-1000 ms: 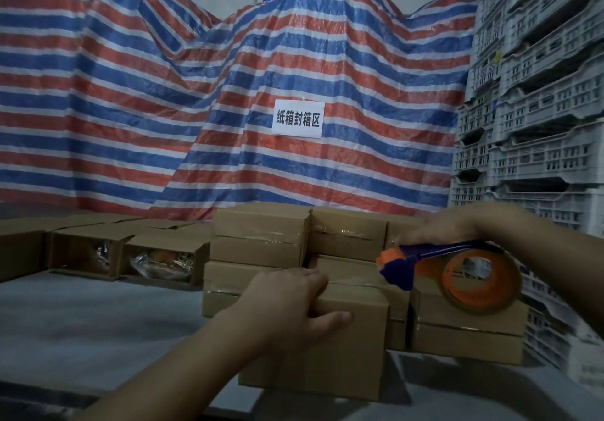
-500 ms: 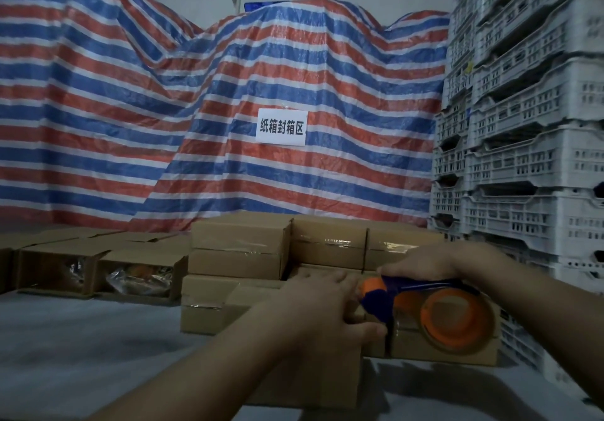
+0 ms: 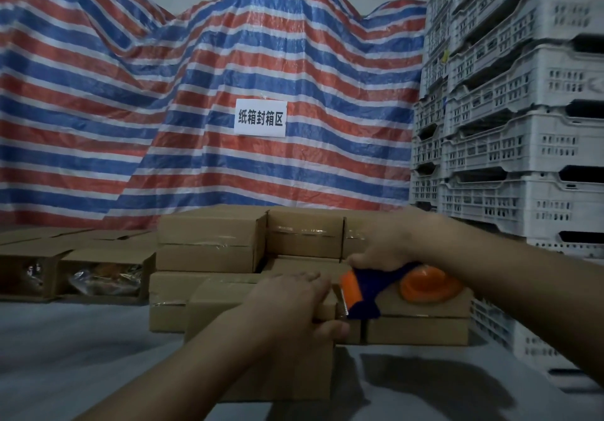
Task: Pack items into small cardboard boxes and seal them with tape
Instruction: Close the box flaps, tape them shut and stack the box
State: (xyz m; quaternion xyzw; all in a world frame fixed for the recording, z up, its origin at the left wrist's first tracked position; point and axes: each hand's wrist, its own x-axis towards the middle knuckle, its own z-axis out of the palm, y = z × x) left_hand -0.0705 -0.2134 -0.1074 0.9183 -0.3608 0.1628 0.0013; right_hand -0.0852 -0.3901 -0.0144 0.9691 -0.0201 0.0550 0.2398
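Cardboard box is pinned by left hand, fingers curled over its top edge to steady it; right hand grips tape gun w/ blade at box's right edge, prob. starting the seal.

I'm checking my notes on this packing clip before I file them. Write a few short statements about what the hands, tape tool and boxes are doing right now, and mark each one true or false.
1. The right hand grips the tape dispenser. True.
2. The left hand hangs idle above the table. False: it holds the front box, thumb on its near side.
3. The dispenser is green and yellow. False: it is blue and orange.
4. Open boxes with bagged items lie at left. True.
5. Grey crates are stacked at right. True.
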